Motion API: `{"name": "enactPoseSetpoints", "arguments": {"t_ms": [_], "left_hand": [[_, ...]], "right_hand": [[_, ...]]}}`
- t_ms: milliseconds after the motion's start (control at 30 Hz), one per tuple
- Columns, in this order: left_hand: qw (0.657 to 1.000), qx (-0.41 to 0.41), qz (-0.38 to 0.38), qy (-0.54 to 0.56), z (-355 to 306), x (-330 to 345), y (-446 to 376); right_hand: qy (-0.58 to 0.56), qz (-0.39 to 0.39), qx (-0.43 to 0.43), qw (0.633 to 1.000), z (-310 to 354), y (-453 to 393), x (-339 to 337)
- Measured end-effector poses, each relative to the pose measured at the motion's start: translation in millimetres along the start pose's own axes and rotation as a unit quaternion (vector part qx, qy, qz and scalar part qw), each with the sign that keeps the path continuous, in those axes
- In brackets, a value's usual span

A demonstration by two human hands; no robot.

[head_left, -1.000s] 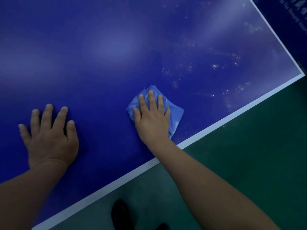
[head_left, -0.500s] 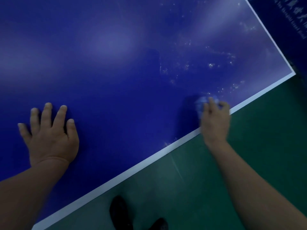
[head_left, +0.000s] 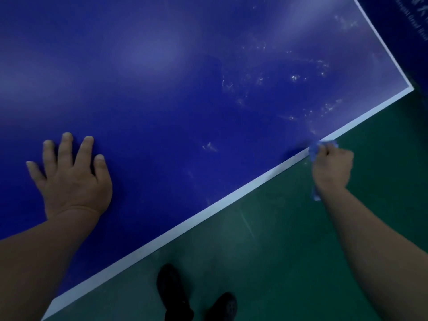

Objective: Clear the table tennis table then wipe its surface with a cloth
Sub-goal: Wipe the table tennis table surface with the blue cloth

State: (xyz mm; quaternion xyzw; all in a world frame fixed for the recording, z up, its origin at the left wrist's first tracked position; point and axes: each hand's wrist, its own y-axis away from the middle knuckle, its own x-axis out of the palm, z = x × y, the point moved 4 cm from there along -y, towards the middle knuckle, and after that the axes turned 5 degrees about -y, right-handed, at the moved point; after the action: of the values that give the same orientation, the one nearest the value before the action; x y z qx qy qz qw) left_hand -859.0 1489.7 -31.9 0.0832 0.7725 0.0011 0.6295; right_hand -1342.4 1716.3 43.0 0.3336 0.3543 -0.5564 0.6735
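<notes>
The blue table tennis table [head_left: 162, 93] fills the upper left, with a white border line along its near edge. My left hand [head_left: 71, 179] rests flat on the tabletop, fingers spread. My right hand [head_left: 332, 167] is just off the table's near edge, over the floor, fingers curled round a bunched light-blue cloth [head_left: 313, 150]. Bits of the cloth stick out above the knuckles and below the wrist. Whitish dusty smears [head_left: 294, 77] dot the tabletop toward its right corner.
A green floor [head_left: 278, 251] lies beyond the table's near edge. My dark shoes [head_left: 172, 290] stand on it at the bottom. A dark blue barrier with white lettering [head_left: 407, 17] stands past the table's right corner.
My right hand swept the cloth from the middle of the near edge to the right and off the edge, bunching it into a grip. My left hand stayed put.
</notes>
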Motion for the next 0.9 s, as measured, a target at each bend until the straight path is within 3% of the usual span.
{"name": "enactPoseSetpoints", "arguments": {"t_ms": [100,167,267,367,400,467,533,633,667,700,800,833,900], "left_hand": [[1.000,-0.002,0.008,-0.006,-2,-3,1],[1.000,-0.001,0.011,-0.013,-4,-6,2],[1.000,-0.006,0.010,-0.008,-7,-11,4],[1.000,-0.005,0.017,-0.009,-10,-14,4],[1.000,-0.005,0.019,-0.007,-11,-15,4],[1.000,-0.004,0.015,-0.004,-11,-16,5],[1.000,-0.001,0.007,0.003,-10,-16,6],[1.000,-0.003,0.005,0.003,-9,-14,5],[1.000,-0.002,0.005,0.001,-9,-13,5],[1.000,-0.002,0.004,0.000,-9,-12,5],[1.000,-0.001,0.004,0.000,-7,-12,4],[1.000,-0.001,0.005,0.002,-7,-12,4],[1.000,-0.002,0.004,0.000,-7,-12,5]], "right_hand": [[-0.027,0.008,-0.133,0.991,43,14,18],[-0.045,0.073,-0.230,0.969,77,53,51],[0.005,0.158,-0.392,0.906,118,106,101],[0.076,0.192,-0.495,0.844,144,137,136],[0.062,0.201,-0.540,0.815,146,153,141],[0.035,0.241,-0.646,0.723,129,198,141],[0.092,0.298,-0.711,0.630,85,235,132],[0.176,0.320,-0.744,0.559,49,214,114],[0.196,0.298,-0.740,0.570,56,194,114],[0.213,0.281,-0.704,0.617,71,170,118],[0.227,0.242,-0.485,0.809,116,117,135],[0.219,0.231,-0.437,0.841,121,124,139],[0.203,0.237,-0.462,0.830,117,169,147]]}}
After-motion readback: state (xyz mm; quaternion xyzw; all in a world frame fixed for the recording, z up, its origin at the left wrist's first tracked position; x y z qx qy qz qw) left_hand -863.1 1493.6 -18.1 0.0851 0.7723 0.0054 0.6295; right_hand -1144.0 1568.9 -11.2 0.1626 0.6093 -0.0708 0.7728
